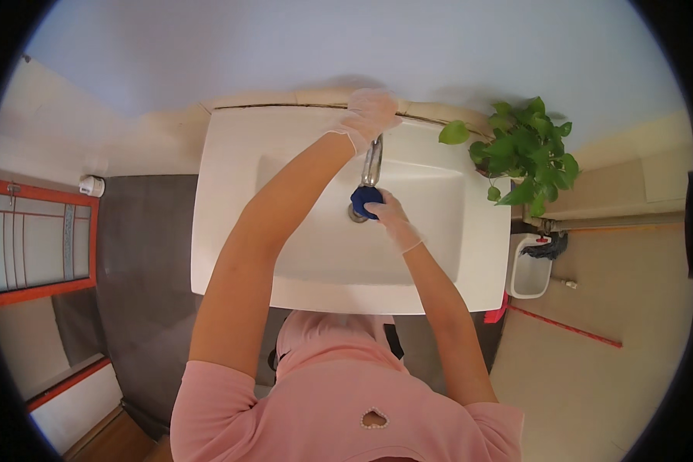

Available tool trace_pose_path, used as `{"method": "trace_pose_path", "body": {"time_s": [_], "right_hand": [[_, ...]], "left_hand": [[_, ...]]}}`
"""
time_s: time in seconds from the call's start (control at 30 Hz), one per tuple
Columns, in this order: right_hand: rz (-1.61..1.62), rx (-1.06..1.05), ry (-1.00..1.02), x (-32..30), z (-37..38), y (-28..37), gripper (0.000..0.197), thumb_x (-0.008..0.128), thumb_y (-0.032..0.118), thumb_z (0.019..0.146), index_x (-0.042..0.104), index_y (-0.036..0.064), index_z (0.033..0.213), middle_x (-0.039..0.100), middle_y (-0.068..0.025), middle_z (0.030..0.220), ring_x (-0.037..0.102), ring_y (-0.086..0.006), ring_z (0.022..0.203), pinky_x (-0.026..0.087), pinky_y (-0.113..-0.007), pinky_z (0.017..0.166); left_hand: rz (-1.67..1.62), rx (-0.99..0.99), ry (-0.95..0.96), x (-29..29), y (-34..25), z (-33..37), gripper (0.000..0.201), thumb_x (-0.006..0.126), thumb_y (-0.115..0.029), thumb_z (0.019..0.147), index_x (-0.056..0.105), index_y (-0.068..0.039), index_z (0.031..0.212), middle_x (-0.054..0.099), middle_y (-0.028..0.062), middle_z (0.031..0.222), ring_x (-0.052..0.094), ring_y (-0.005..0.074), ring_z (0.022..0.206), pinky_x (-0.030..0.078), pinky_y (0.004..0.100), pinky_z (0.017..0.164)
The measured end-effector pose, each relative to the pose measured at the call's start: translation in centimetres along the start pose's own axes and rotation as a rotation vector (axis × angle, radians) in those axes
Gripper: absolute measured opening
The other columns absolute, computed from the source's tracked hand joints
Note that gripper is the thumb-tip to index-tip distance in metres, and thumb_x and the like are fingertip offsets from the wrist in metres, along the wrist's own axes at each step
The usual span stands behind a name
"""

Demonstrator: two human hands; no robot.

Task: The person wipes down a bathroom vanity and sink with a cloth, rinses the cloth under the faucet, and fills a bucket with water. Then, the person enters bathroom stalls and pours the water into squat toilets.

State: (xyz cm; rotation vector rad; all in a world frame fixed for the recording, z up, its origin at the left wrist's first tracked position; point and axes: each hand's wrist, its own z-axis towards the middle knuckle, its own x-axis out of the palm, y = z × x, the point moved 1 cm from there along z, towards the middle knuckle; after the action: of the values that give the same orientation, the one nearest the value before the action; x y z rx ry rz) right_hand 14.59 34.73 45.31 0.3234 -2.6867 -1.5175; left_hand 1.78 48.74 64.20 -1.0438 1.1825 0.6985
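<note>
A chrome faucet (371, 165) reaches out over the basin of a white washbasin (231, 254). My left hand (371, 110), in a thin clear glove, is closed over the faucet's handle end at the back rim and hides it. Below the spout, my right hand (393, 219), gloved the same way, grips a small, roundish dark blue thing (367, 202). Its exact kind does not show. Just under it, the round metal drain (356, 215) is partly covered. Whether water runs cannot be made out.
A leafy green potted plant (527, 154) stands at the basin's back right corner. Beyond the right side are a white mop tub (530, 269), a dark mop head (547, 246) and a red stick (566, 327). An orange-framed door (38, 239) is at far left.
</note>
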Motion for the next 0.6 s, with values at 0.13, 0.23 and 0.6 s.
{"method": "trace_pose_path", "body": {"time_s": [0.13,0.23,0.6], "right_hand": [[0.022,0.069,-0.051,1.5,-1.5,3.0,0.043,0.062,0.013,0.076,0.053,-0.0006,0.116,0.062,-0.0102,0.095,0.059,-0.0168,0.082,0.048,-0.030,0.070],[-0.009,0.151,-0.009,1.4,-0.3,2.2,0.044,0.061,0.022,0.083,0.051,0.0069,0.123,0.061,-0.0049,0.101,0.058,-0.0141,0.087,0.048,-0.030,0.073],[-0.361,-0.266,-0.236,0.9,2.7,0.7,0.029,0.049,0.022,0.089,0.061,-0.0012,0.102,0.064,-0.0144,0.084,0.060,-0.0229,0.077,0.045,-0.033,0.071]], "left_hand": [[-0.280,0.046,-0.240,1.3,2.8,-2.9,0.035,0.060,-0.036,0.081,0.059,-0.001,0.083,0.060,0.0152,0.076,0.058,0.0322,0.068,0.045,0.0396,0.064],[-0.782,-0.173,-0.319,6.5,5.8,-6.2,0.036,0.050,-0.033,0.087,0.057,0.003,0.085,0.059,0.0198,0.081,0.055,0.0371,0.079,0.044,0.0388,0.071],[-1.658,-0.706,0.165,17.3,4.2,-14.2,0.033,0.057,-0.019,0.087,0.055,-0.004,0.116,0.060,0.0052,0.103,0.056,0.0150,0.093,0.046,0.0292,0.078]]}}
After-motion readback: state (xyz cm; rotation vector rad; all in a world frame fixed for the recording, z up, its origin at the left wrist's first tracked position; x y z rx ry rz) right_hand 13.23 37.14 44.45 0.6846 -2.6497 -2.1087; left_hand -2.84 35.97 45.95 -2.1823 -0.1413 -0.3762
